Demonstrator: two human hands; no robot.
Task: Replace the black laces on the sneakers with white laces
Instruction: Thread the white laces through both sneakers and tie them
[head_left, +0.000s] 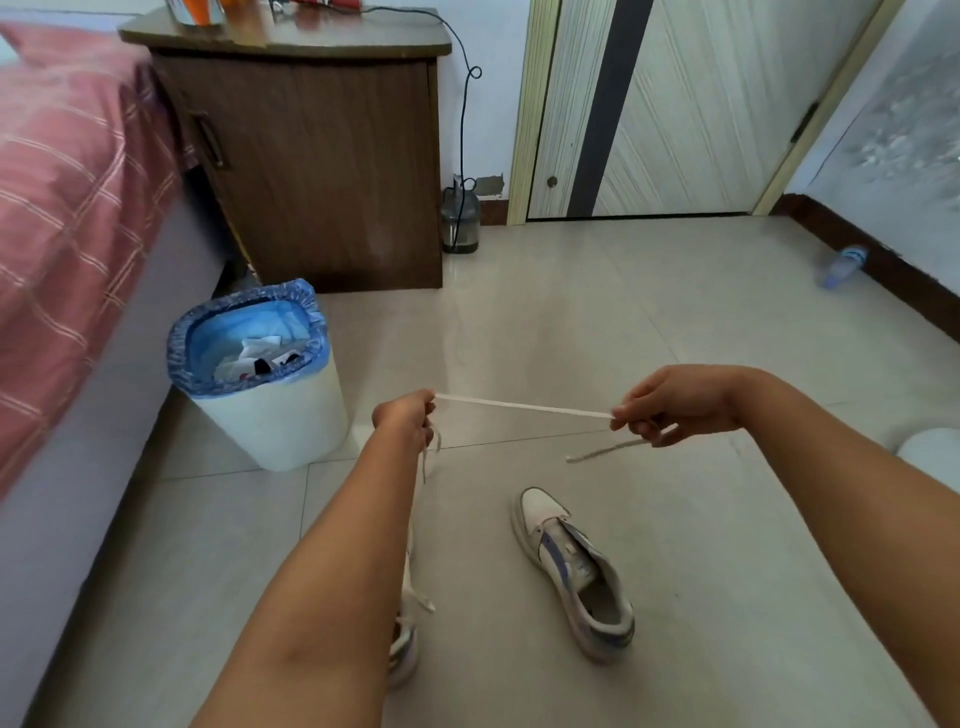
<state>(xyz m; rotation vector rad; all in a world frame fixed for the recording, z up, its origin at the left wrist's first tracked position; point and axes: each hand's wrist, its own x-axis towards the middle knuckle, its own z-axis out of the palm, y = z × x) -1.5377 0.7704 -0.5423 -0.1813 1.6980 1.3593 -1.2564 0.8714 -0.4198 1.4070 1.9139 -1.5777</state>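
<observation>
A white lace (519, 406) is stretched taut in the air between my two hands. My left hand (405, 415) grips one part of it, and a loose end hangs down below that fist. My right hand (670, 402) pinches the other part, with a short tail (602, 451) trailing out beneath it. On the tiled floor below lies a white sneaker (571, 571) with a blue stripe and no lace in its eyelets. A second sneaker (404, 644) shows partly from behind my left forearm, with white lace on it.
A white bin (275, 415) with a blue liner stands on the floor to the left, near a bed with a red checked cover (67, 218). A brown nightstand (322, 166) stands behind it, a door (675, 104) at the back, a plastic bottle (844, 265) by the right wall.
</observation>
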